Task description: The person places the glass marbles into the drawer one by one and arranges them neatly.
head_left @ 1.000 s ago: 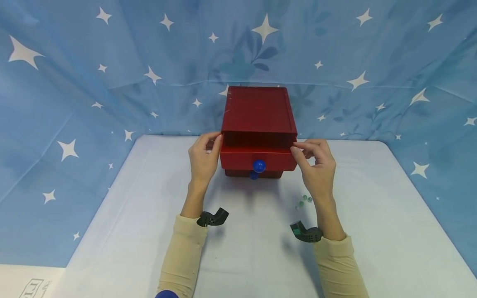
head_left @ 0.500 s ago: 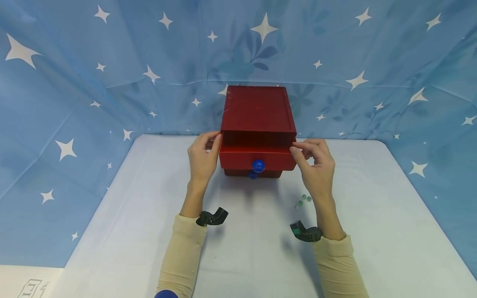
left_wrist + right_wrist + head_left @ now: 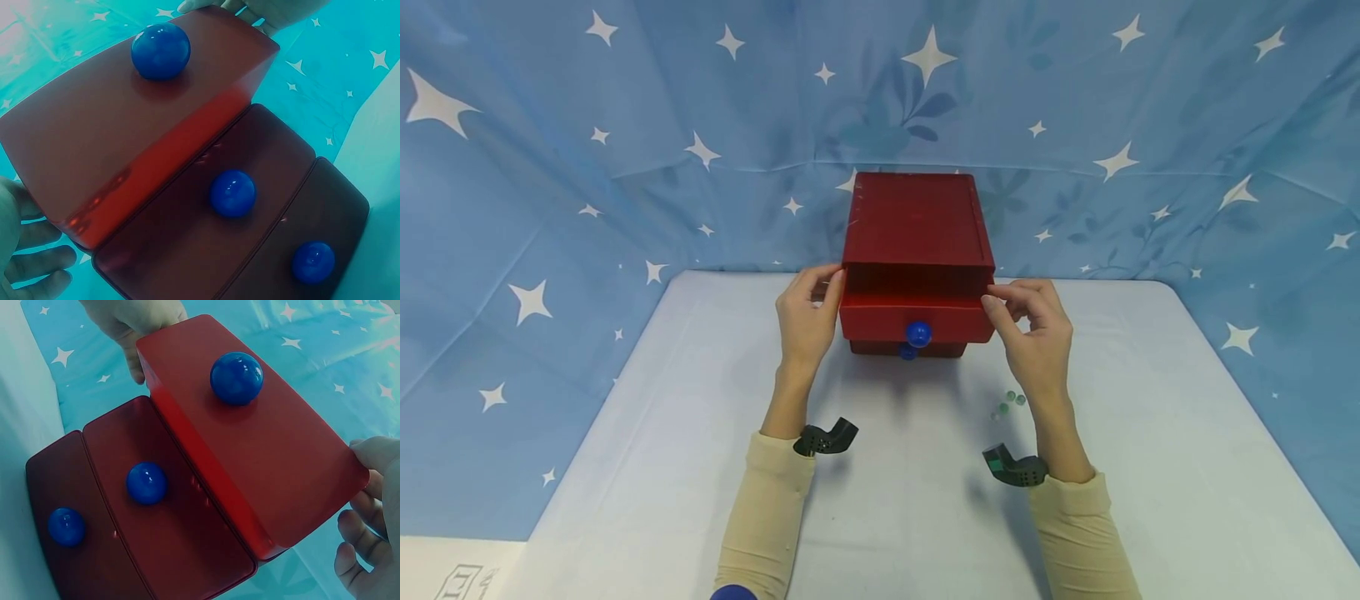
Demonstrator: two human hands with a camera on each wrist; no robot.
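Observation:
A small red drawer cabinet (image 3: 917,221) stands on the white table, its top drawer (image 3: 876,323) pulled partway out. That drawer's front carries a round blue knob (image 3: 918,334). My left hand (image 3: 803,321) holds the drawer's left side between thumb and fingers. At its right front corner, my right hand (image 3: 1041,333) pinches the edge, the other fingers loosely curled. Below it, in the right wrist view, are a middle drawer (image 3: 169,531) and a bottom drawer (image 3: 94,562), both pushed in, each with a blue knob. The top drawer's floor is hidden in shadow.
Several small green translucent beads (image 3: 1004,407) lie on the white tabletop (image 3: 895,483) near my right wrist. A blue curtain with stars (image 3: 700,83) hangs right behind the cabinet. Part of a printed pale item (image 3: 445,567) shows at the lower left.

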